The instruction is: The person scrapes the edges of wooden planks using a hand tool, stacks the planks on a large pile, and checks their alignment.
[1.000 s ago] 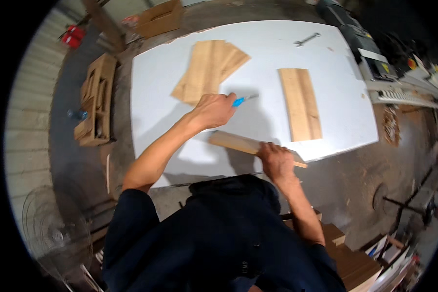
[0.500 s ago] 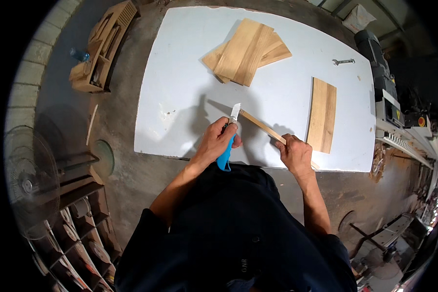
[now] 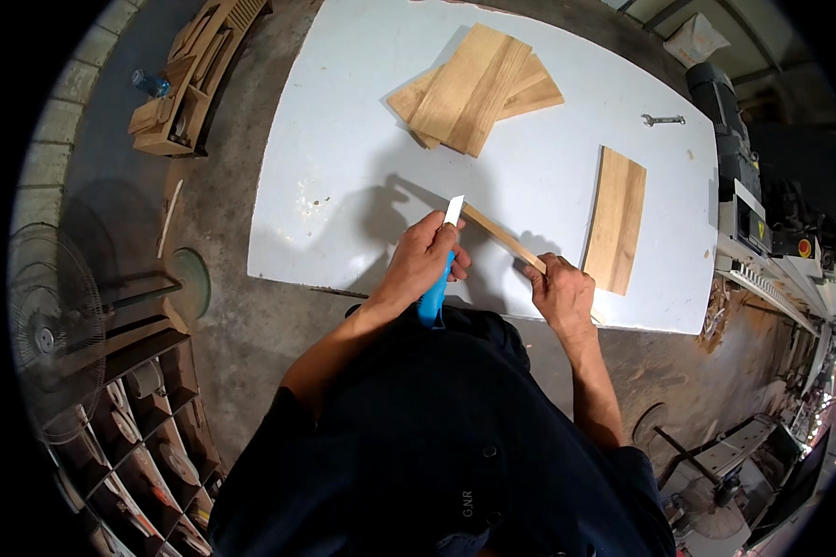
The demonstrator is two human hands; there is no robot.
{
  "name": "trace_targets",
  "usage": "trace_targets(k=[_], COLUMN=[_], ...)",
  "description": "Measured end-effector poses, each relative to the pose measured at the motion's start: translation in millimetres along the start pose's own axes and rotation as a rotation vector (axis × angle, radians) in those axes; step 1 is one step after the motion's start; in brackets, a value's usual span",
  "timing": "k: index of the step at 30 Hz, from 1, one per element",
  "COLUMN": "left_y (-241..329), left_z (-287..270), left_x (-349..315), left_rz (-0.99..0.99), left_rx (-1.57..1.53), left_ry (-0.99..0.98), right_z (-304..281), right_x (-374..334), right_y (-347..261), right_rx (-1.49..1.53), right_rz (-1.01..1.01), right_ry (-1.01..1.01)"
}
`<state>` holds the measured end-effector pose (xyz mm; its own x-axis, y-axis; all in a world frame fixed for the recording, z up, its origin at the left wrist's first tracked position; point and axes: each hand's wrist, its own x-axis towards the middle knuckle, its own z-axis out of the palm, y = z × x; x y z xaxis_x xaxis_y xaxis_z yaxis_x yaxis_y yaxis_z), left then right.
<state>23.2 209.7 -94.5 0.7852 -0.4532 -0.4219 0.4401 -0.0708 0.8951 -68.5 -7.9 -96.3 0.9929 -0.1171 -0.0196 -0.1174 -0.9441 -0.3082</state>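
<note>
My left hand (image 3: 424, 260) is closed round the blue handle of a knife (image 3: 432, 299). Its pale blade points up and away from me, the tip beside the far end of a thin wooden piece (image 3: 497, 232). That piece is seen nearly edge-on, so I cannot tell how wide it is. My right hand (image 3: 565, 292) grips its near end, fingers wrapped over it, above the front edge of the white table (image 3: 316, 241). Whether the blade touches the wood cannot be made out.
Several wooden boards (image 3: 474, 88) lie fanned in a stack at the table's far side. Another board (image 3: 615, 221) lies at the right, with a wrench (image 3: 663, 120) beyond it. A machine (image 3: 748, 209) stands along the right edge. Left are a fan (image 3: 51, 339) and a shelf rack (image 3: 149, 418).
My left hand has shifted slightly right with the knife, and the blade has turned so its flat shows brighter. My right hand keeps its hold on the wood. The whole view has shifted slightly.
</note>
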Motion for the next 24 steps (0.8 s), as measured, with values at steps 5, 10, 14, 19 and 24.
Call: trace_targets(k=[5, 10, 14, 19, 24], left_y=[-4.8, -7.5, 2.9, 5.4, 6.7], left_z=[10.3, 15.5, 17.6, 20.4, 16.3], left_x=[6.0, 13.4, 16.6, 20.8, 27.4], left_rz=[-0.007, -0.035, -0.052, -0.053, -0.041], left_rx=[0.035, -0.043, -0.056, -0.082, 0.023], left_ry=[0.050, 0.042, 0.021, 0.037, -0.005], right_z=[-2.0, -0.2, 0.3, 0.3, -1.6], right_x=[2.3, 3.0, 2.1, 2.5, 4.2], right_y=[1.8, 5.7, 8.3, 11.3, 11.9], right_rx=[-0.001, 0.013, 0.040, 0.065, 0.068], right_rz=[-0.014, -0.023, -0.071, -0.088, -0.099], right_ry=[0.007, -0.003, 0.043, 0.032, 0.029])
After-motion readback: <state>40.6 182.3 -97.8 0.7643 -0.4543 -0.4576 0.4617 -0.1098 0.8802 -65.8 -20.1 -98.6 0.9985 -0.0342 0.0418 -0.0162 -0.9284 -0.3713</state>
